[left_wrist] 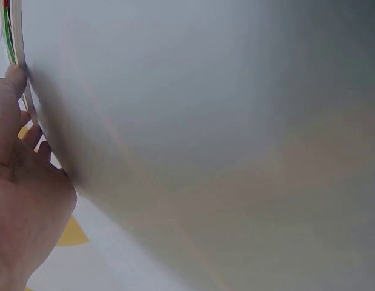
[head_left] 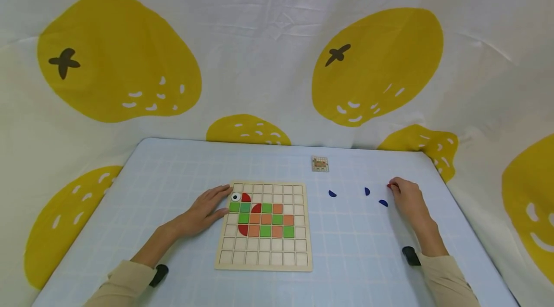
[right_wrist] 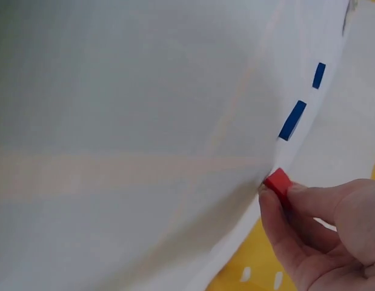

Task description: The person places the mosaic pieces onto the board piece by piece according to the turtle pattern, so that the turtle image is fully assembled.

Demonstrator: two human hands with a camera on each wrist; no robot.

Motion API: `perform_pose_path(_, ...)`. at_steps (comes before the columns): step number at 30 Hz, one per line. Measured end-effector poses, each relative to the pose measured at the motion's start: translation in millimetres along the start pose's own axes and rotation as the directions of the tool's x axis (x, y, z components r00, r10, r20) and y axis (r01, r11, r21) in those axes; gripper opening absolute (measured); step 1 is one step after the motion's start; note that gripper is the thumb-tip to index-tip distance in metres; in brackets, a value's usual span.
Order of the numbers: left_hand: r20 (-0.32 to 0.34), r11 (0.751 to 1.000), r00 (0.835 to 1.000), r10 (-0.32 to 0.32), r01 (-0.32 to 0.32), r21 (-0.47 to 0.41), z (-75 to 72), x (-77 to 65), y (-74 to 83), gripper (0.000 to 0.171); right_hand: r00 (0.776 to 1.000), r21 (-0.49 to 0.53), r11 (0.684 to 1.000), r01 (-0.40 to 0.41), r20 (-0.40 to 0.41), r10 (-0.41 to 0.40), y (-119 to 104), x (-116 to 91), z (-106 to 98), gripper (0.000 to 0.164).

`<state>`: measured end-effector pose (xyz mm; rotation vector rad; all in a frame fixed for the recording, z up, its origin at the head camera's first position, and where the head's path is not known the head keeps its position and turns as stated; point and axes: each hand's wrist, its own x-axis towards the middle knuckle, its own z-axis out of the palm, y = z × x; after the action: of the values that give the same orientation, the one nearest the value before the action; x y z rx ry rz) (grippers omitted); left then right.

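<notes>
My right hand (head_left: 406,198) pinches a small red piece (right_wrist: 278,182) between thumb and fingers at the right part of the table. Just left of it lie several dark blue half-round pieces (head_left: 383,203). My left hand (head_left: 200,213) rests with extended fingers at the left edge of a square wooden grid board (head_left: 264,266). On the board, green squares (head_left: 266,231), orange squares (head_left: 254,219), red quarter-round pieces (head_left: 243,230) and a white round eye piece (head_left: 235,197) fill some cells. The left wrist view shows the left hand's fingertips against the board's side.
A small pattern card (head_left: 320,164) lies behind the board, near the table's back edge. The table (head_left: 346,259) has a pale blue checked cover. A white curtain (head_left: 259,57) with yellow fruit prints hangs right behind it.
</notes>
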<state>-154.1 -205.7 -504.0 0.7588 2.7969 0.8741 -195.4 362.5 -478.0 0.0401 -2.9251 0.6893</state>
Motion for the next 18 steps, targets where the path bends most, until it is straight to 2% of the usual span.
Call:
perform_pose_path(10, -0.001, 1.000, 1.000, 0.002, -0.002, 0.002, -0.3, 0.2, -0.2, 0.063, 1.000, 0.070, 0.997, -0.027, -0.002, 0.027, -16.0, 0.0, 1.4, 0.022)
perform_pose_path(18, 0.005, 1.000, 1.000, 0.004, -0.004, 0.008, 0.1, 1.0, -0.8, 0.064, 1.000, 0.123, 0.992, 0.013, 0.011, -0.014, -27.4, 0.1, 4.9, 0.026)
